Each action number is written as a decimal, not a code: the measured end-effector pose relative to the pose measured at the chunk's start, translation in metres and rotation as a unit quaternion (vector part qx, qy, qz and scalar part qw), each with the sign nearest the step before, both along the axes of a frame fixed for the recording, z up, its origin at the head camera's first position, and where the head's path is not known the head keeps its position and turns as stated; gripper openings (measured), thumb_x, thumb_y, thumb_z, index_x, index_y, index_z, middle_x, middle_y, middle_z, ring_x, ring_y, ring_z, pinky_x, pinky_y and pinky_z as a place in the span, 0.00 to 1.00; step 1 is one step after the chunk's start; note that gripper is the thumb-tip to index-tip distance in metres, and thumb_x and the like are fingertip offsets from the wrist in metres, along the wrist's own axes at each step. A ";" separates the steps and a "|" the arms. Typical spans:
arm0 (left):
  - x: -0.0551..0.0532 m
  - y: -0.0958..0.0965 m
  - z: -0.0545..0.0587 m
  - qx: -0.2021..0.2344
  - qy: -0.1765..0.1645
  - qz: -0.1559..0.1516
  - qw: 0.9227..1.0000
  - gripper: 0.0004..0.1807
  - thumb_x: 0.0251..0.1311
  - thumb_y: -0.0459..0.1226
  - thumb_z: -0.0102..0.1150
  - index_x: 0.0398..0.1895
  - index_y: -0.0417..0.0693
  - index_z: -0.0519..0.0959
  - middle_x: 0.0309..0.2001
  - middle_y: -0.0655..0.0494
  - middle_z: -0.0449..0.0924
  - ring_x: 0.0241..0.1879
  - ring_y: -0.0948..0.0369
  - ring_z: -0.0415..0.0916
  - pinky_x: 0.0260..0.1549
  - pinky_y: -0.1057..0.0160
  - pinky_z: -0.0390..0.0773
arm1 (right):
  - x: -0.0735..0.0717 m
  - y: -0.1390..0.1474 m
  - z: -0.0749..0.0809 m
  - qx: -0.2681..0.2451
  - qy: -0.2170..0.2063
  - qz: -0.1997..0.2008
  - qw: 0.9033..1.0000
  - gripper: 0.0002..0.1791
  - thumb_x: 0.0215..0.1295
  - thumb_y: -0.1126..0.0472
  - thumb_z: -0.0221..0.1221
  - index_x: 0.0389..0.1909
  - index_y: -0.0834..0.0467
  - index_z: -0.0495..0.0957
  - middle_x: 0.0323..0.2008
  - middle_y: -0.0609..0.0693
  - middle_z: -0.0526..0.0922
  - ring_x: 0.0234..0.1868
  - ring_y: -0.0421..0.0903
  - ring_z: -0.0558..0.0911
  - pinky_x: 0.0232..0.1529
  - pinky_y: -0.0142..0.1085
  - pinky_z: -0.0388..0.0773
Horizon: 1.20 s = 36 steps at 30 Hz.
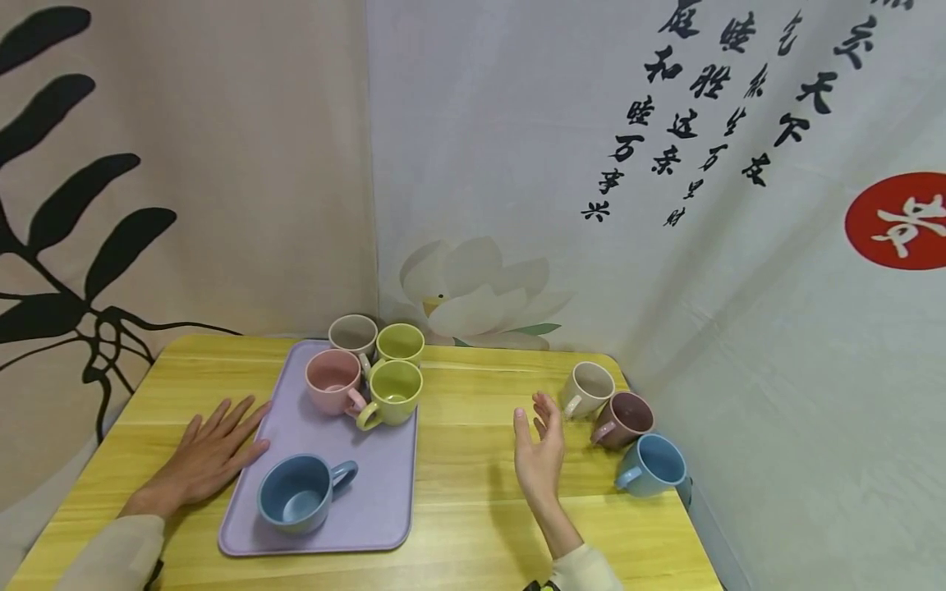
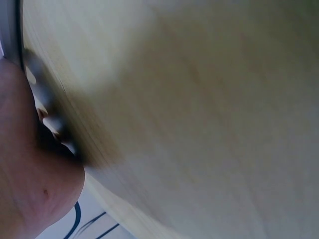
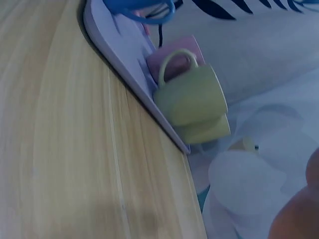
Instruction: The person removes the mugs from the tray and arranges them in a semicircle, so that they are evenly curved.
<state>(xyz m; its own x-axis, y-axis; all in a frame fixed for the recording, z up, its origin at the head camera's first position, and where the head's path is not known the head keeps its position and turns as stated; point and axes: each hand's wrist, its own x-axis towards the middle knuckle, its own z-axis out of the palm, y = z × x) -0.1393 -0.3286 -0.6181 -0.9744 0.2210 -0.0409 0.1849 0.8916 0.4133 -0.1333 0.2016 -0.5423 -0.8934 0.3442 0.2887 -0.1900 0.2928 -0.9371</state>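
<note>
Both bare hands loose and holding nothing, the left at the lavender tray's edge, the right raised near three cups.

The left hand lies palm down, fingers spread, its tips meeting the left edge of the tray; the large blue cup sits just beside its thumb, near the tray's front edge, handle to the right. The right hand hangs over the table, fingers relaxed, with the white cup just beyond its fingertips; the plum cup and small blue cup follow along the table's right edge. Farther off, pink, grey-white and two yellow-green cups cluster at the tray's far end.
</note>
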 end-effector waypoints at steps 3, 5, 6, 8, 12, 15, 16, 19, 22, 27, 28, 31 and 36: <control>0.000 0.000 -0.001 0.000 0.001 0.000 1.000 0.44 0.86 0.64 0.47 0.95 0.61 0.50 0.93 0.33 0.46 0.90 0.24 0.37 0.79 0.12 0.37 | 0.004 -0.009 0.004 0.011 0.002 0.051 0.999 0.31 0.85 0.60 0.64 0.82 0.61 0.68 0.78 0.59 0.77 0.81 0.62 0.75 0.83 0.63 0.72; 0.000 0.000 -0.001 0.004 0.002 0.001 1.000 0.44 0.86 0.64 0.47 0.95 0.61 0.51 0.93 0.34 0.46 0.90 0.24 0.37 0.79 0.12 0.37 | 0.007 -0.014 0.007 0.017 0.000 0.092 0.996 0.32 0.85 0.60 0.64 0.83 0.59 0.66 0.79 0.59 0.75 0.82 0.62 0.74 0.83 0.61 0.72; 0.000 0.000 -0.001 0.004 0.002 0.000 1.000 0.44 0.86 0.64 0.47 0.95 0.61 0.51 0.93 0.34 0.46 0.90 0.24 0.37 0.79 0.12 0.37 | 0.009 -0.017 0.008 0.019 -0.001 0.113 0.993 0.33 0.86 0.59 0.63 0.84 0.58 0.64 0.80 0.58 0.74 0.83 0.61 0.73 0.84 0.59 0.72; 0.000 -0.001 -0.002 0.005 0.003 -0.001 1.000 0.43 0.86 0.64 0.47 0.95 0.60 0.51 0.93 0.34 0.47 0.90 0.24 0.38 0.79 0.12 0.37 | 0.012 -0.021 0.009 0.022 -0.006 0.157 0.987 0.35 0.86 0.59 0.63 0.86 0.56 0.62 0.82 0.57 0.72 0.85 0.60 0.71 0.85 0.54 0.72; -0.001 -0.001 -0.002 0.007 0.004 -0.004 1.000 0.43 0.86 0.63 0.47 0.95 0.60 0.51 0.93 0.34 0.47 0.90 0.24 0.38 0.79 0.12 0.37 | 0.016 -0.029 0.011 0.035 -0.009 0.241 0.970 0.37 0.86 0.60 0.62 0.88 0.51 0.59 0.84 0.54 0.70 0.87 0.58 0.68 0.87 0.46 0.70; -0.001 -0.001 -0.002 0.008 0.007 -0.005 1.000 0.43 0.86 0.63 0.47 0.95 0.61 0.51 0.93 0.34 0.47 0.90 0.24 0.38 0.78 0.12 0.38 | 0.017 -0.033 0.012 0.062 0.000 0.301 0.952 0.39 0.85 0.62 0.62 0.89 0.48 0.57 0.84 0.56 0.69 0.87 0.59 0.67 0.87 0.45 0.70; -0.001 -0.001 -0.002 0.008 0.007 -0.004 1.000 0.43 0.86 0.64 0.47 0.95 0.61 0.51 0.93 0.34 0.47 0.90 0.24 0.38 0.78 0.12 0.38 | 0.017 -0.035 0.012 0.071 0.003 0.318 0.945 0.39 0.85 0.62 0.62 0.89 0.47 0.56 0.85 0.56 0.69 0.87 0.59 0.67 0.87 0.45 0.70; -0.002 -0.003 -0.005 0.010 0.006 -0.003 1.000 0.43 0.87 0.64 0.46 0.95 0.62 0.50 0.93 0.33 0.46 0.90 0.24 0.36 0.78 0.12 0.36 | 0.017 -0.041 0.012 0.095 0.017 0.358 0.929 0.40 0.85 0.62 0.63 0.89 0.47 0.58 0.84 0.57 0.70 0.86 0.60 0.69 0.86 0.47 0.72; -0.003 -0.004 -0.007 0.014 0.002 -0.001 1.000 0.44 0.86 0.64 0.46 0.95 0.62 0.49 0.93 0.34 0.45 0.91 0.24 0.34 0.79 0.12 0.33 | 0.017 -0.048 0.011 0.122 0.032 0.384 0.915 0.38 0.84 0.61 0.64 0.88 0.50 0.60 0.84 0.56 0.73 0.85 0.60 0.73 0.85 0.50 0.74; -0.003 -0.004 -0.007 0.013 0.003 -0.002 1.000 0.44 0.86 0.64 0.46 0.95 0.62 0.49 0.93 0.33 0.46 0.90 0.24 0.36 0.79 0.11 0.34 | 0.017 -0.062 0.011 0.155 0.029 0.421 0.893 0.37 0.83 0.58 0.65 0.87 0.56 0.63 0.83 0.57 0.73 0.85 0.58 0.73 0.83 0.54 0.75; -0.002 -0.003 -0.007 0.012 0.005 -0.002 1.000 0.43 0.87 0.64 0.46 0.95 0.62 0.50 0.93 0.33 0.46 0.90 0.24 0.36 0.79 0.11 0.35 | 0.018 -0.064 0.012 0.157 0.021 0.428 0.890 0.38 0.83 0.57 0.65 0.87 0.56 0.63 0.84 0.56 0.73 0.85 0.57 0.73 0.84 0.54 0.75; -0.001 -0.003 -0.006 0.008 0.009 -0.003 1.000 0.43 0.87 0.63 0.46 0.95 0.62 0.50 0.93 0.33 0.47 0.90 0.24 0.37 0.78 0.12 0.37 | 0.019 -0.072 0.015 0.161 -0.011 0.446 0.880 0.38 0.84 0.54 0.65 0.88 0.52 0.62 0.85 0.53 0.71 0.88 0.53 0.69 0.86 0.53 0.72; -0.002 -0.002 -0.005 0.004 0.007 -0.001 1.000 0.43 0.87 0.63 0.47 0.95 0.62 0.50 0.93 0.33 0.47 0.90 0.24 0.37 0.78 0.12 0.37 | 0.021 -0.085 0.015 0.208 -0.024 0.469 0.858 0.42 0.84 0.52 0.65 0.90 0.47 0.56 0.87 0.52 0.68 0.89 0.52 0.68 0.88 0.51 0.69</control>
<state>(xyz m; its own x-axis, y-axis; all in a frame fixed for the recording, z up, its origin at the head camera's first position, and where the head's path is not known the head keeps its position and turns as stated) -0.1409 -0.3304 -0.6230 -0.9746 0.2226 -0.0264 0.1915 0.8879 0.4183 -0.1122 0.1168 -0.5269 -0.7351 -0.6571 0.1670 -0.4887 0.3429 -0.8022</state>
